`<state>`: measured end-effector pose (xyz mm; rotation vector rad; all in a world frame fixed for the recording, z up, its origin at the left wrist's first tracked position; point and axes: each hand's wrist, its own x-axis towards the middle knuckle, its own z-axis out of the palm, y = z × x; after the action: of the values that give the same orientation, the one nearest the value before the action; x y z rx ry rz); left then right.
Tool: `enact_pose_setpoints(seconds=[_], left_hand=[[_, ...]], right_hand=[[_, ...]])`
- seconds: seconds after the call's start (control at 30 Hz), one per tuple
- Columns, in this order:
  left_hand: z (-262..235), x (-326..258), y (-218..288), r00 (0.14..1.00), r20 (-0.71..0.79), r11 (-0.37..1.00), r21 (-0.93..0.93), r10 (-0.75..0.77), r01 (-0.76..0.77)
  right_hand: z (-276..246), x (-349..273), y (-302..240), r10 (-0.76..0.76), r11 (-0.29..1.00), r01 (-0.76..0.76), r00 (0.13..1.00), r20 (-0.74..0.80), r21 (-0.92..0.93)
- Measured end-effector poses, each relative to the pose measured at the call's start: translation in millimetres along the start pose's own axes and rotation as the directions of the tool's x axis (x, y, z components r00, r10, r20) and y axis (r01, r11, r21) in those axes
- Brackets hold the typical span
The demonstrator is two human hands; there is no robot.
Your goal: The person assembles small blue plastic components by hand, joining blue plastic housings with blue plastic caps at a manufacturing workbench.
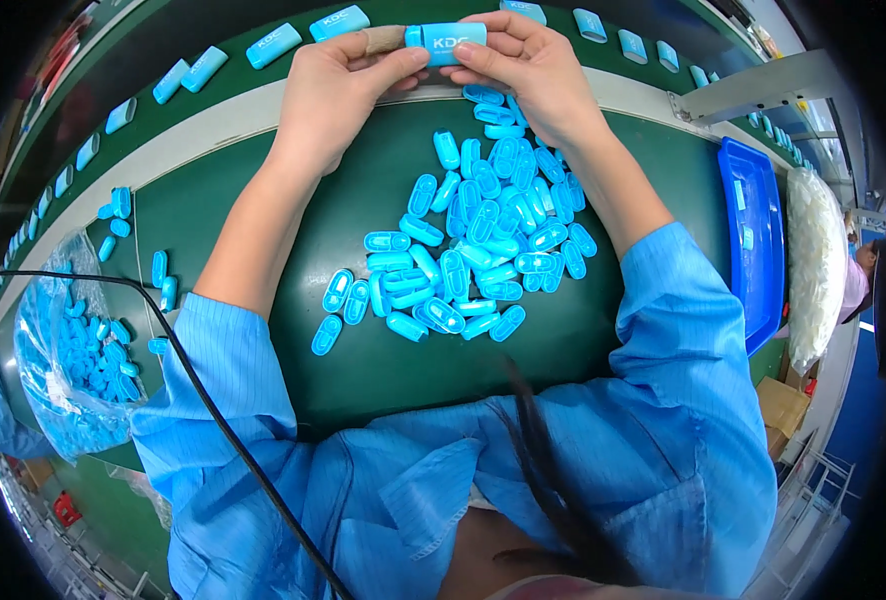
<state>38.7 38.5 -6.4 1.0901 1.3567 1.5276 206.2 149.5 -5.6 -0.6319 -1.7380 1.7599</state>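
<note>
My left hand [338, 85] and my right hand [538, 75] meet at the far edge of the green work surface [343, 180]. Between them they grip a small light-blue rectangular case [455, 45] with printing on its face. A brighter blue end cap [413, 38] sits at its left end, by my left thumb and index finger. That index finger wears a tan covering. My right fingers close round the case's other end. Below my hands lies a loose heap of oval bright-blue caps [483, 220], several showing a recessed face; a few lie apart on the left.
Similar light-blue cases [273, 45] line a curved green belt [237, 72] beyond a pale rail. A clear bag [63, 340] of caps lies left. A black cable [213, 405] crosses my left sleeve. On the right are a metal bracket [763, 88], blue tray [731, 230] and white bag [816, 270].
</note>
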Motion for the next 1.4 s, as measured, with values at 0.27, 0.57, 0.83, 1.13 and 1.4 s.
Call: enact_pose_setpoints(seconds=[0.27, 0.57, 0.83, 1.13, 1.4], left_hand=[[4.5, -0.4, -3.8, 0.986, -0.071, 0.972, 0.194, 0.15, -0.133], [18.8, -3.1, -3.6, 0.847, 0.055, 0.54, 0.748, 0.529, -0.386], [-0.2, 12.2, -0.7, 0.675, 0.178, 0.258, 0.831, 0.716, -0.493], [22.4, 25.9, -4.3, 0.886, 0.439, 0.642, 0.638, 0.151, -0.426], [25.1, 14.3, 5.6, 0.938, 0.295, 0.619, 0.706, 0.184, -0.344]], right_hand=[[3.8, -4.3, 0.5, -0.075, 0.997, 0.074, 0.997, -0.019, -0.027], [29.4, -8.3, -12.6, -0.143, 0.987, 0.132, 0.981, -0.133, -0.086], [3.5, 65.8, 2.4, 0.164, 0.968, -0.166, 0.986, -0.029, -0.187], [-54.8, 80.5, -11.1, -0.246, 0.214, 0.119, 0.967, 0.065, -0.969], [-49.5, 32.5, -5.0, -0.063, 0.728, 0.004, 0.996, -0.061, -0.686]])
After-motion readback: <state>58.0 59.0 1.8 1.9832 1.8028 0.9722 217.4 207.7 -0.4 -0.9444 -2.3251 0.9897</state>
